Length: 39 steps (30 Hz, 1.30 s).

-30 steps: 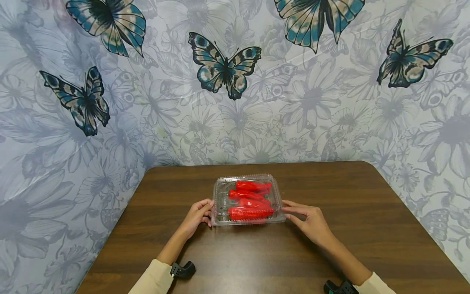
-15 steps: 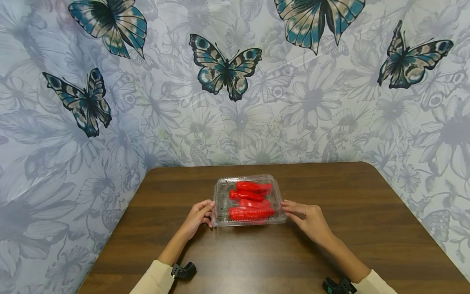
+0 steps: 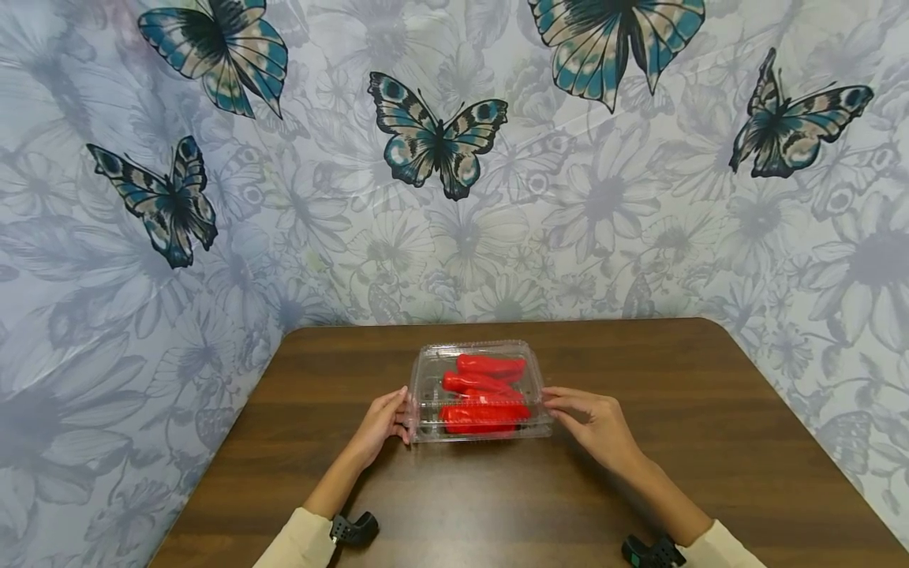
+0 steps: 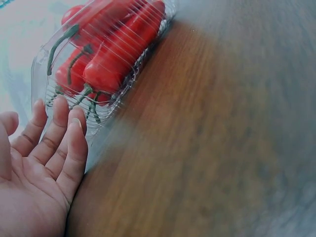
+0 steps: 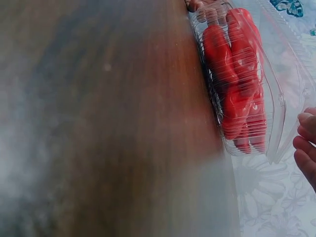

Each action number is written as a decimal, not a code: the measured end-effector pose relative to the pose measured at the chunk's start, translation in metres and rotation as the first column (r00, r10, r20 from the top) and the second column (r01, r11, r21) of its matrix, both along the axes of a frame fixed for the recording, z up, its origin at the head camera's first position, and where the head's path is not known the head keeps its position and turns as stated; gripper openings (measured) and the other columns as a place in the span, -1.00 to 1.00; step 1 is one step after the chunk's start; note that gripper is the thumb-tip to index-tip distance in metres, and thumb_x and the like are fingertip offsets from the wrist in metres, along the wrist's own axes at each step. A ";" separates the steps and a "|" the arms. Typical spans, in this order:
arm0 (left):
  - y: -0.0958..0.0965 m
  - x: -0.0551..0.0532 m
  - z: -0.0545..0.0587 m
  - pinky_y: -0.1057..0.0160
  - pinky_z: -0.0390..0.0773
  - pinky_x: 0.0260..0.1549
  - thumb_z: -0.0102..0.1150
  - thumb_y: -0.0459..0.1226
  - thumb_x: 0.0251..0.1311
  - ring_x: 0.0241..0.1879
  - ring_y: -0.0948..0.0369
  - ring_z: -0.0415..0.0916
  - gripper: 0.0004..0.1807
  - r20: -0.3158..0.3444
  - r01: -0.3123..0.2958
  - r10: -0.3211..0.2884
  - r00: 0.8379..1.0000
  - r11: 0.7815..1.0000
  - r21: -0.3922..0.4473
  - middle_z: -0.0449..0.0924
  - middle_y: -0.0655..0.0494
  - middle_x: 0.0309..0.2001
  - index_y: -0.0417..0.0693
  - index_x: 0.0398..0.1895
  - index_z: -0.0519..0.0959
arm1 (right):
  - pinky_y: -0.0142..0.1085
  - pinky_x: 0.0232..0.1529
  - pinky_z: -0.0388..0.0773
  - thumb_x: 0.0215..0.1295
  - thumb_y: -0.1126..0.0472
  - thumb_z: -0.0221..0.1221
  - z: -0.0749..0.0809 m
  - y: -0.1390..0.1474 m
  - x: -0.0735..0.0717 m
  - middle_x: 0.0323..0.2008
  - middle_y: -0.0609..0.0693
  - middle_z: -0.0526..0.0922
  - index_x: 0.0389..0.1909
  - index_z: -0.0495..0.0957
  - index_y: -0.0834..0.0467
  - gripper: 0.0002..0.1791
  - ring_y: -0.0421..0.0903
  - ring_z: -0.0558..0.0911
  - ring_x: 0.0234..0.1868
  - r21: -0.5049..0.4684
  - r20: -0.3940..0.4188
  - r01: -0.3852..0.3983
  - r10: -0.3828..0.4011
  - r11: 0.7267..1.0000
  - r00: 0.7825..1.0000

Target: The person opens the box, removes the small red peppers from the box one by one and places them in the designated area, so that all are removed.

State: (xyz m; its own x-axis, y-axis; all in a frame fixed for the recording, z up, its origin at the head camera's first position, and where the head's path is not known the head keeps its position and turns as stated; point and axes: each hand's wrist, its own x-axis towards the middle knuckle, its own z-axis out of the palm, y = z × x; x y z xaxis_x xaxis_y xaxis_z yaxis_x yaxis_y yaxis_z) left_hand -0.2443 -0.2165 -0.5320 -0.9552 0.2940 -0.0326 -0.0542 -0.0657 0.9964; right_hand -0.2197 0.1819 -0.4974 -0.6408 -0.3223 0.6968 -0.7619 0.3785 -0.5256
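A clear plastic clamshell container (image 3: 426, 406) holding several red peppers (image 4: 108, 64) with green stems sits on the table. Its see-through lid (image 5: 291, 74) stands slightly raised from the base on the near side. At the container's left end is my left hand (image 3: 379, 422), fingertips right at the plastic; in the left wrist view its fingers are loosely bent, the thumb apart from them. My right hand (image 3: 600, 426) pinches the lid's edge at the right end, fingers above and thumb below. Only part of that hand shows in the right wrist view.
The brown wooden table (image 3: 469, 505) reaches back to a wall covering (image 3: 604, 260) with flowers and butterflies. Both wrists carry a black device, such as the left wristband (image 3: 357, 528), below cream sleeves (image 3: 301, 540).
The lid's near edge has risen from the base, opening a small gap. Both hands stay at the container's ends, with the left fingertips shifted slightly.
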 end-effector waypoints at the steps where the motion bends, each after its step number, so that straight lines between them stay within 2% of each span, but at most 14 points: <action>1: 0.000 0.000 0.000 0.27 0.60 -0.61 -0.18 -0.01 0.61 -0.59 0.22 0.55 -0.58 0.000 0.001 -0.001 1.000 1.000 0.000 0.59 0.09 -0.48 -0.10 -0.27 0.51 | -0.54 0.09 0.50 -0.03 0.55 0.47 0.000 0.000 0.000 -0.04 0.04 0.77 -0.22 0.79 0.14 -0.64 0.07 0.74 -0.02 -0.001 0.000 0.004 -0.004 1.000 1.000; 9: 0.001 -0.003 -0.001 0.29 0.60 -0.61 -0.12 -0.09 0.60 -0.57 0.23 0.55 -0.65 -0.032 0.010 -0.010 0.999 1.000 0.005 0.60 0.08 -0.47 -0.16 -0.24 0.51 | -0.54 0.11 0.49 -0.10 0.58 0.49 0.005 -0.002 -0.004 -0.11 0.13 0.77 -0.25 0.78 0.22 -0.65 0.08 0.75 -0.06 -0.012 -0.045 0.006 -0.007 1.000 0.999; 16: -0.002 -0.002 -0.004 0.33 0.60 -0.59 -0.11 -0.25 0.59 -0.55 0.25 0.54 -0.75 -0.118 0.090 -0.089 0.989 0.996 0.003 0.57 0.09 -0.46 -0.14 -0.28 0.48 | -0.55 0.11 0.49 -0.08 0.58 0.48 0.005 -0.002 -0.005 -0.08 0.12 0.76 -0.24 0.77 0.20 -0.64 0.06 0.74 -0.04 -0.021 -0.034 -0.009 0.008 1.000 0.999; 19: -0.002 -0.002 -0.004 0.34 0.60 -0.60 -0.11 -0.25 0.59 -0.54 0.26 0.54 -0.75 -0.132 0.094 -0.092 0.987 0.996 0.004 0.57 0.09 -0.45 -0.14 -0.28 0.48 | -0.53 0.12 0.49 -0.08 0.58 0.48 0.006 -0.002 -0.007 -0.08 0.12 0.76 -0.22 0.77 0.20 -0.63 0.06 0.74 -0.05 -0.035 -0.047 -0.018 0.016 0.999 0.999; 27: -0.002 0.000 -0.004 0.33 0.59 -0.61 -0.04 -0.22 0.57 -0.55 0.25 0.54 -0.76 -0.105 0.078 -0.076 0.992 0.997 0.013 0.56 0.06 -0.44 -0.15 -0.28 0.47 | -0.53 0.09 0.51 -0.13 0.60 0.49 0.010 -0.004 -0.011 -0.10 0.12 0.76 -0.20 0.77 0.21 -0.58 0.06 0.75 -0.10 -0.066 -0.125 -0.035 0.026 0.997 0.992; 33: -0.002 0.000 -0.006 0.32 0.59 -0.60 -0.04 -0.22 0.56 -0.56 0.25 0.53 -0.78 -0.077 0.067 -0.066 0.995 0.998 0.008 0.58 0.05 -0.42 -0.15 -0.24 0.50 | -0.53 0.08 0.52 -0.13 0.63 0.47 0.013 -0.004 -0.014 -0.11 0.18 0.76 -0.21 0.76 0.26 -0.60 0.09 0.75 -0.11 -0.087 -0.094 -0.029 0.021 0.996 0.995; 39: -0.001 0.000 -0.005 0.32 0.59 -0.60 -0.02 -0.19 0.56 -0.56 0.24 0.53 -0.70 -0.075 0.057 -0.057 0.996 0.998 0.000 0.57 0.04 -0.43 -0.31 -0.22 0.44 | -0.56 0.06 0.52 -0.18 0.69 0.45 0.018 -0.007 -0.018 -0.14 0.20 0.76 -0.25 0.75 0.28 -0.58 0.14 0.75 -0.15 -0.101 -0.113 -0.021 0.010 0.995 0.994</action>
